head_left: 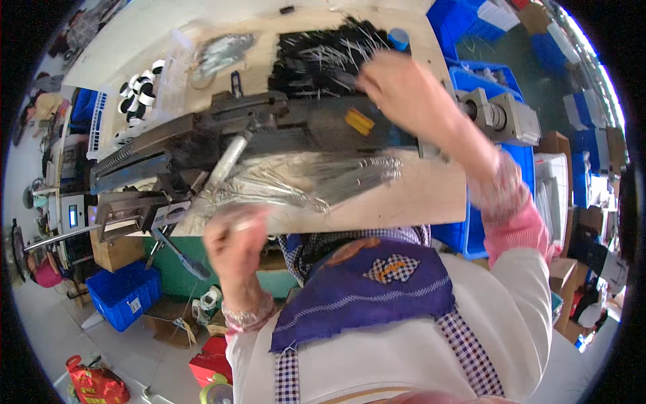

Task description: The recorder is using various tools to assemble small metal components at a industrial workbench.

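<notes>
My right hand [404, 91] reaches over the dark metal machine [269, 124] to the pile of black parts with thin metal pins [323, 54] at the back of the bench; its fingers are curled on the pile, and I cannot tell whether they hold a part. My left hand [234, 246] is blurred at the bench's near edge, closed on a thin silvery piece beside the heap of shiny metal wires [303, 178]. A small yellow block [359, 121] sits on the machine.
The wooden bench top [417, 195] carries the machine, a bag of metal parts [225, 50] and black-and-white rings [138, 91]. Blue bins [124, 293] stand on the floor at left and also at right. A blue cap [399, 38] lies at the back.
</notes>
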`<state>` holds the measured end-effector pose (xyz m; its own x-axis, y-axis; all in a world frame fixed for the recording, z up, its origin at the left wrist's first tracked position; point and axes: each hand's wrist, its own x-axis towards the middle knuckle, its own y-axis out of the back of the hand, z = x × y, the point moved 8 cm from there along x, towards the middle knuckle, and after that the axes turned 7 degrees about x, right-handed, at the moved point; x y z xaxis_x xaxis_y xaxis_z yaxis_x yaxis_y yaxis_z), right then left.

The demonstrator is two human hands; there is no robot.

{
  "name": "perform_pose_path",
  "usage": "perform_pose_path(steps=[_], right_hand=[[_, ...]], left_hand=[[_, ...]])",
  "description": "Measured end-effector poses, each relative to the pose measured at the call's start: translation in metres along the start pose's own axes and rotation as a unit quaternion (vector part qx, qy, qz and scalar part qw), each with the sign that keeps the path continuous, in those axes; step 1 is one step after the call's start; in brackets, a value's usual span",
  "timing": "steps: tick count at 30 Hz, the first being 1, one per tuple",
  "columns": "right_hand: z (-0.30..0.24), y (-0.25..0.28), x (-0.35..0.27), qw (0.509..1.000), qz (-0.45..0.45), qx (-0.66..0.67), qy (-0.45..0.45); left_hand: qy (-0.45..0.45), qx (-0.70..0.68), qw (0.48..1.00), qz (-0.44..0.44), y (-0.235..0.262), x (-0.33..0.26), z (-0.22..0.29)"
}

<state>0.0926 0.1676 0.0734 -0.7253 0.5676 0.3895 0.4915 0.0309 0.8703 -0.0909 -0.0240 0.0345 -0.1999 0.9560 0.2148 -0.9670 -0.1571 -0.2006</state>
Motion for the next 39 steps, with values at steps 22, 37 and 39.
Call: perform_pose_path(steps=[22,37,39], right_hand=[[-0.033,-0.043,0.037,0.964,0.014,0.223,0.147],[-0.053,-0.039,0.028,0.979,0.033,0.062,0.189],[-0.071,-0.022,0.003,0.981,0.049,0.076,0.173]], left_hand=[[0.081,0.151,0.971,0.167,-0.03,0.021,-0.057],[0.205,0.187,0.96,-0.043,-0.014,0.039,-0.1],[0.243,0.174,0.948,0.113,0.063,0.001,-0.113]])
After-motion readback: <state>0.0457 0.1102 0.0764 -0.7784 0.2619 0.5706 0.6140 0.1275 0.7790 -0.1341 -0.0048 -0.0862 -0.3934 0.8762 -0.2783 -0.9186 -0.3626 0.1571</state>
